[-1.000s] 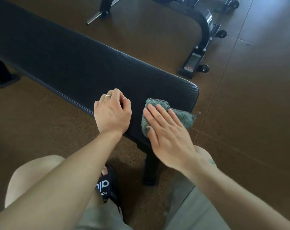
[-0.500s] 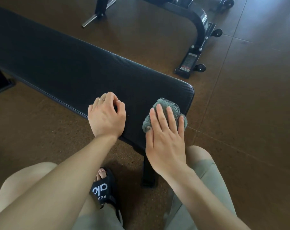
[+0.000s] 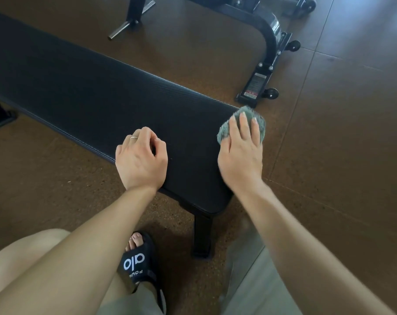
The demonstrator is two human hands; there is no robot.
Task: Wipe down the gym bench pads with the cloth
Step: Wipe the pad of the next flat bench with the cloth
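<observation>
At pad's end corner: right hand (image 3: 240,153), fingers straight, presses bunched cloth (image 3: 224,130) flat. Left hand (image 3: 141,160) rests beside it on the near edge, fingers loosely curled, holding nothing. Pad (image 3: 90,98) long axis runs from near right to far left. Sandal (image 3: 138,262) below on floor (image 3: 329,155).

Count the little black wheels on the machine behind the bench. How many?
2 for sure: one wheel beside the machine's upright, one wheel by its labelled foot. A third wheel may sit at the top edge; others could be hidden.
</observation>
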